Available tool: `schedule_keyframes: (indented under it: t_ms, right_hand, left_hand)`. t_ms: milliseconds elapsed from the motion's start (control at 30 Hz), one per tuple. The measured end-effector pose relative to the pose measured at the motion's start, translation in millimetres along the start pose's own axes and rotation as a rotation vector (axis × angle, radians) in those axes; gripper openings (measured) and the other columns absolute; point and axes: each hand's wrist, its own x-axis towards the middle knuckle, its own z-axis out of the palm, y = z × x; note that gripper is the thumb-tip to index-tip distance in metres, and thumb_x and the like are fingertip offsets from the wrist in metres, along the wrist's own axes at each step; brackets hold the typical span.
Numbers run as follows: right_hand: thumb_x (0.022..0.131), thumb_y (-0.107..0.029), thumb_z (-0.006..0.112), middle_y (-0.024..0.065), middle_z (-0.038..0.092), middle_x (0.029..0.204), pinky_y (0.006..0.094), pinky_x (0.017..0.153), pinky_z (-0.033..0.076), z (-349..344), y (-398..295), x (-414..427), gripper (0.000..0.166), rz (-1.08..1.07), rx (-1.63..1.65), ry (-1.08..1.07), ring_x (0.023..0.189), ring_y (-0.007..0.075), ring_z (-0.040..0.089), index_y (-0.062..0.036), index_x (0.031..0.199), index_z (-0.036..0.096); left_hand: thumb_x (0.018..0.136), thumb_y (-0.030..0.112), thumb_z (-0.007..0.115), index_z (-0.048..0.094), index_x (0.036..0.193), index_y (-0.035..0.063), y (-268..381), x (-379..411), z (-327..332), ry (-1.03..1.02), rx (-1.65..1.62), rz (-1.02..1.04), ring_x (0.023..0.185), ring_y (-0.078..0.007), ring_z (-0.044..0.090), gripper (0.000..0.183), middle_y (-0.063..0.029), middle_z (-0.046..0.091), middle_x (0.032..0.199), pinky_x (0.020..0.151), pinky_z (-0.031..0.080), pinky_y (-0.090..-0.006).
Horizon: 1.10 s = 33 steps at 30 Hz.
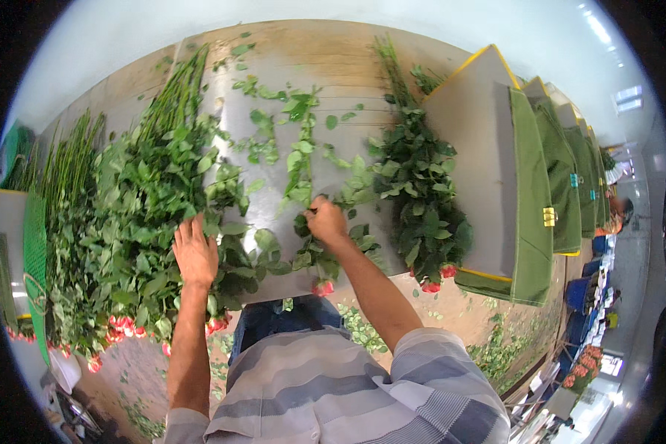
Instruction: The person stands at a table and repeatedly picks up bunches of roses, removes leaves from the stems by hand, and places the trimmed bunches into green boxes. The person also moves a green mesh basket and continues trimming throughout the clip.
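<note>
My left hand (pixel 196 251) lies with fingers stretched and slightly apart on the leaves of a large heap of cut roses (pixel 144 188). The heap's stems point to the far side, and its red-pink blooms hang over the near edge. My right hand (pixel 327 223) has its fingers closed around the leafy stem of a single rose (pixel 305 147) on the metal-topped table (pixel 261 213). A red-pink bloom (pixel 323 287) shows below this hand, at the table's near edge. The pinched part of the stem is hidden by my fingers.
To the right lies a smaller rose bunch (pixel 422 183), beside upright grey panels (pixel 472 172) with green cloth (pixel 533 194) and clips. A green mesh divider (pixel 35 266) stands at left. Loose leaves (pixel 263 119) litter the table and floor. A person (pixel 619 213) is at far right.
</note>
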Motion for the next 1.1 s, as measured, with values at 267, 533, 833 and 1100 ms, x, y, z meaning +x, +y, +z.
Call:
schedule_keyframes:
  t_ms: [267,533,833,1100]
  right_hand:
    - [0.077,-0.024,0.071,0.0156,0.066,0.090,0.0462,0.074,0.050,-8,0,-4,0.025,-0.043,0.037,0.005,0.086,0.0369,0.063,-0.0051,0.091,0.062]
    - [0.072,-0.036,0.074,0.0161,0.065,0.076,0.0454,0.063,0.049,-5,17,3,0.032,-0.123,-0.005,-0.012,0.073,0.0374,0.063,-0.0058,0.079,0.065]
    - [0.073,-0.036,0.072,0.0162,0.066,0.078,0.0461,0.064,0.048,-12,21,3,0.031,-0.054,0.050,-0.070,0.074,0.0371,0.063,-0.0065,0.079,0.065]
    - [0.077,-0.021,0.069,0.0117,0.063,0.070,0.0358,0.061,0.047,-14,-7,-8,0.020,-0.206,0.266,0.013,0.063,0.0226,0.058,-0.0022,0.080,0.064]
  left_hand:
    - [0.081,0.015,0.064,0.052,0.124,0.0053,71,-28,41,-0.235,-0.305,0.114,0.115,-0.0390,0.050,0.046,-0.0202,0.056,0.121,0.100,0.039,-0.0435]
    - [0.085,0.021,0.056,0.060,0.113,0.0027,113,-44,73,-0.490,-0.690,0.011,0.100,-0.0358,0.062,0.034,-0.0187,0.065,0.107,0.088,0.048,-0.0408]
    - [0.084,0.024,0.057,0.062,0.107,0.0051,148,-51,79,-0.613,-0.625,-0.041,0.094,-0.0404,0.061,0.030,-0.0215,0.065,0.099,0.082,0.048,-0.0460]
    - [0.077,0.007,0.053,0.055,0.107,0.0018,140,-52,77,-0.345,-0.738,-0.101,0.085,-0.0449,0.061,0.031,-0.0256,0.063,0.090,0.075,0.048,-0.0517]
